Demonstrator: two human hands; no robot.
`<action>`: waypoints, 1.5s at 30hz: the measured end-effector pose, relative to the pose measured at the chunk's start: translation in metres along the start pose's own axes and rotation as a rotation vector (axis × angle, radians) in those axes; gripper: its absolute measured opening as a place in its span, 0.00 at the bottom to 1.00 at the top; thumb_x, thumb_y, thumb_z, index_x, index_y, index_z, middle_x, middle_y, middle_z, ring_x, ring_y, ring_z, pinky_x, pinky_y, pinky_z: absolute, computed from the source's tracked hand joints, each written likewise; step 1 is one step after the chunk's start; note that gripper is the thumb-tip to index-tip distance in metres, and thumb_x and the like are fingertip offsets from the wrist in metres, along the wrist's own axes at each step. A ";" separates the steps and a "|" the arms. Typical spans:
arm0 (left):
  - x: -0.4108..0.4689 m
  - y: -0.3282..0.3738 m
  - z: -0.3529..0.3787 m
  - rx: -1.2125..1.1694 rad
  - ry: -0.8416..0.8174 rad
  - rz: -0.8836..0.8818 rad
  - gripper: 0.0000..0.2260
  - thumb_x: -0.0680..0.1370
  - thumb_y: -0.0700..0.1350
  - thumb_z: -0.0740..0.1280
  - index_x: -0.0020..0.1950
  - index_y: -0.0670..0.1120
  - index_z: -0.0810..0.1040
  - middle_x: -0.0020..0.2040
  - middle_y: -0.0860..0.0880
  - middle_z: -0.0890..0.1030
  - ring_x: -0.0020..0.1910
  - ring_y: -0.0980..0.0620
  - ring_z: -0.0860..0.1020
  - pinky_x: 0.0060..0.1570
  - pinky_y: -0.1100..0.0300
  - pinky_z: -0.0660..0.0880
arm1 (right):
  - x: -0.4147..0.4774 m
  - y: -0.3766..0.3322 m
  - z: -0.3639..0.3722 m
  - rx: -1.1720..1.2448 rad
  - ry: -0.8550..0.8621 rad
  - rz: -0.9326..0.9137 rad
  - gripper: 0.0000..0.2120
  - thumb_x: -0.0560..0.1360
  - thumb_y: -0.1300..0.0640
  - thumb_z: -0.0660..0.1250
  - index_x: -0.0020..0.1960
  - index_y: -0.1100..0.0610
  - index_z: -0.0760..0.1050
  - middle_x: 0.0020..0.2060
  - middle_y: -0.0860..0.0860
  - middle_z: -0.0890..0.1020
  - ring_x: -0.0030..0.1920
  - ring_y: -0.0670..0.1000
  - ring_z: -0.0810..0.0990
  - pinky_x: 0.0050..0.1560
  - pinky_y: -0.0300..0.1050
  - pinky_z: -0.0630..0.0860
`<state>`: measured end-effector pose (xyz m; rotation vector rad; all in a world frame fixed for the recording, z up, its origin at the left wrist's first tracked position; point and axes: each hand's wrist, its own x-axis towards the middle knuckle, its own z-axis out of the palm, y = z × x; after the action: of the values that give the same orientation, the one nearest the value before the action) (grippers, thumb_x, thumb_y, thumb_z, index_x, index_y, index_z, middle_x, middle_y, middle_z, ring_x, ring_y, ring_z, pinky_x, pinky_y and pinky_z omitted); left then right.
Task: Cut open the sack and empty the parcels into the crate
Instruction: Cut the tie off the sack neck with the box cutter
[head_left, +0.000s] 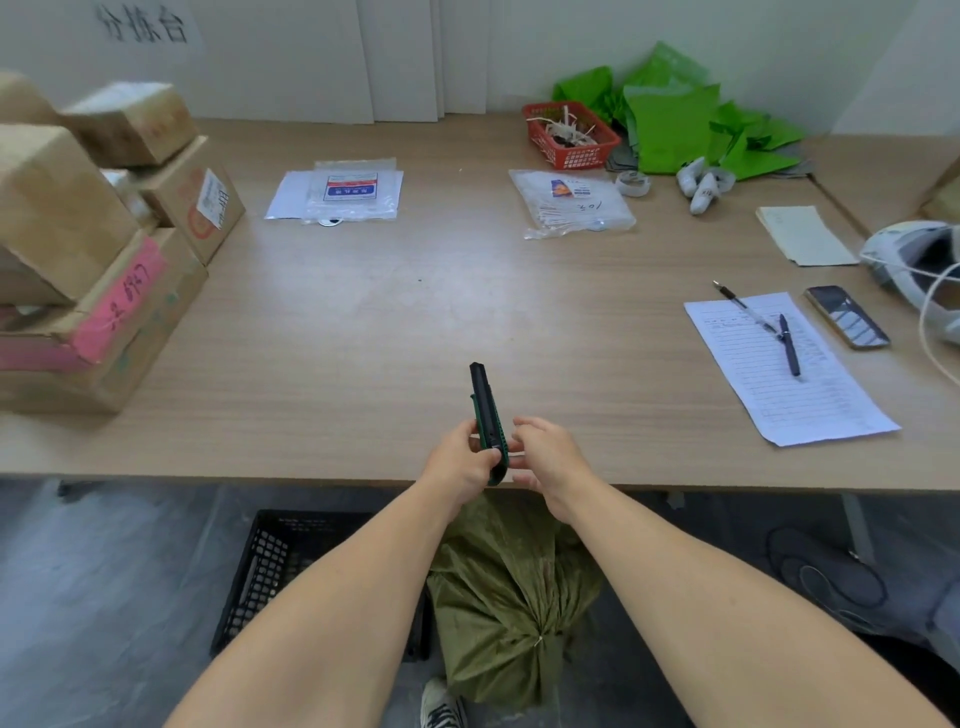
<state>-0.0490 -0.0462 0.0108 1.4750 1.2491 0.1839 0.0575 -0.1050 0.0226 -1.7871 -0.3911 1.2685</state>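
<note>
A black and green utility knife (487, 415) points away from me over the table's front edge. My left hand (460, 465) grips its handle end. My right hand (548, 460) is beside the knife, fingers spread and touching the handle's right side. On the floor below, between my arms, stands an olive-green woven sack (506, 592), tied shut at its neck. A black plastic crate (270, 566) sits on the floor just left of the sack, partly hidden by my left forearm.
On the wooden table (363, 322), stacked cardboard boxes (98, 244) stand at the left. Two clear plastic bags, a red basket (571, 135) and green bags lie at the back. A form with pens (779, 364) and a phone (847, 317) lie at the right.
</note>
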 end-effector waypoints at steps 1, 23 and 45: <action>-0.008 0.001 0.001 0.005 0.011 0.009 0.23 0.80 0.43 0.66 0.75 0.49 0.67 0.62 0.46 0.80 0.59 0.46 0.79 0.59 0.49 0.78 | -0.005 0.000 -0.002 0.005 -0.020 0.002 0.21 0.81 0.56 0.55 0.73 0.55 0.68 0.55 0.55 0.81 0.55 0.55 0.81 0.60 0.58 0.78; -0.092 -0.101 0.043 0.224 0.194 0.090 0.13 0.83 0.49 0.58 0.63 0.49 0.77 0.55 0.49 0.81 0.49 0.52 0.75 0.46 0.59 0.68 | -0.066 0.125 0.002 -0.141 -0.186 -0.036 0.18 0.80 0.55 0.57 0.66 0.41 0.75 0.58 0.48 0.80 0.58 0.49 0.78 0.47 0.45 0.79; 0.147 -0.385 0.127 0.090 0.272 0.396 0.15 0.85 0.48 0.54 0.65 0.41 0.70 0.56 0.46 0.77 0.58 0.45 0.76 0.51 0.57 0.67 | 0.182 0.369 0.057 -0.385 0.012 -0.418 0.14 0.78 0.54 0.60 0.56 0.41 0.80 0.51 0.48 0.84 0.51 0.53 0.82 0.55 0.52 0.79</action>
<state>-0.1209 -0.0927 -0.4121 1.8112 1.1749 0.6164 0.0025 -0.1607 -0.3856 -1.8921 -1.0001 0.9271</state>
